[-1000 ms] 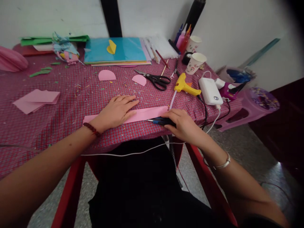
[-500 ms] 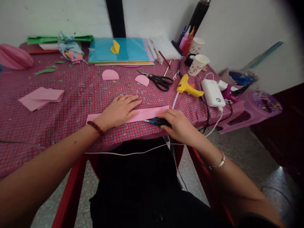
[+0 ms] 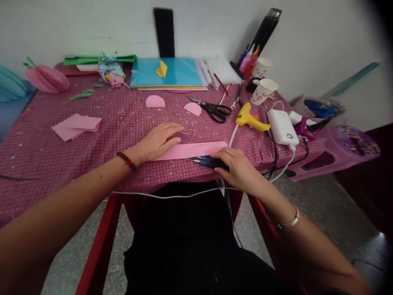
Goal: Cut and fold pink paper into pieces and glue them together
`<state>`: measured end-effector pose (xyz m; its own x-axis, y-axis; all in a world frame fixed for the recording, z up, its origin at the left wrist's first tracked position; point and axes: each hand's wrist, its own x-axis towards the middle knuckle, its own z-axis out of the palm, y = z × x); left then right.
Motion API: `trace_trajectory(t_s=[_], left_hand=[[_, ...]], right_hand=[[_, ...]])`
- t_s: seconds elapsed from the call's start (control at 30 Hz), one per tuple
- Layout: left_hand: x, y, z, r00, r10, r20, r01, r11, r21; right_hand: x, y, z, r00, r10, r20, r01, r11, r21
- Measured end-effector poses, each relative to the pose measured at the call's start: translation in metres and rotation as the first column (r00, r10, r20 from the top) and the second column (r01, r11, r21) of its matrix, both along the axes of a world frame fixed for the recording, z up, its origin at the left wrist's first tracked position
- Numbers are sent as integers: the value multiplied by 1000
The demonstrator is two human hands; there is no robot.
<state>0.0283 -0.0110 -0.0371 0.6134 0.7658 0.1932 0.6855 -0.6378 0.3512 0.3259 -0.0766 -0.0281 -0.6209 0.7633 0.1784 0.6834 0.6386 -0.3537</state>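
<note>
My left hand [image 3: 156, 141] lies palm down on the table with its fingers stretched and the thumb apart. Its palm and thumb are at the left end of a long pink paper strip [image 3: 196, 150], covering part of it. At the strip's right end, my right hand [image 3: 235, 166] has its fingers curled round black-and-blue pen-like tools [image 3: 207, 161], whose exact kind I cannot make out. Their thin tips point left along the strip's near edge. Beyond the hands lie black-handled scissors [image 3: 215, 110], partly open, and two rounded pink paper pieces [image 3: 155, 101].
A yellow glue gun [image 3: 250, 119] with a glue stick lies right of the strip, beside a white power bank [image 3: 282, 126]. Paper cups [image 3: 264, 91] stand behind. Pink paper sheets [image 3: 78, 125] lie left. A white cable [image 3: 172, 197] crosses before the table edge.
The camera view has shifted, so the scene sits farther right. My left hand has slid slightly left relative to the table. Pink paper seen left of its wrist no longer shows.
</note>
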Motion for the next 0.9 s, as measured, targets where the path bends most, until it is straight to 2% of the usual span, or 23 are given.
trace_trajectory(t_s=[0.17, 0.27, 0.63, 0.9], left_hand=[[-43, -8, 0, 974, 29, -224, -16, 998, 62], [-54, -11, -7, 953, 62, -298, -41, 996, 78], [-51, -12, -10, 944, 96, -317, -65, 992, 107], [-52, -11, -13, 950, 96, -297, -65, 991, 113]], right_hand=[[2, 1, -1, 1000, 9, 3, -9, 1000, 12], [3, 0, -3, 1000, 0, 14, 0, 1000, 20], [-32, 11, 1, 998, 31, 46, -32, 999, 33], [-20, 0, -3, 998, 54, 12, -55, 998, 36]])
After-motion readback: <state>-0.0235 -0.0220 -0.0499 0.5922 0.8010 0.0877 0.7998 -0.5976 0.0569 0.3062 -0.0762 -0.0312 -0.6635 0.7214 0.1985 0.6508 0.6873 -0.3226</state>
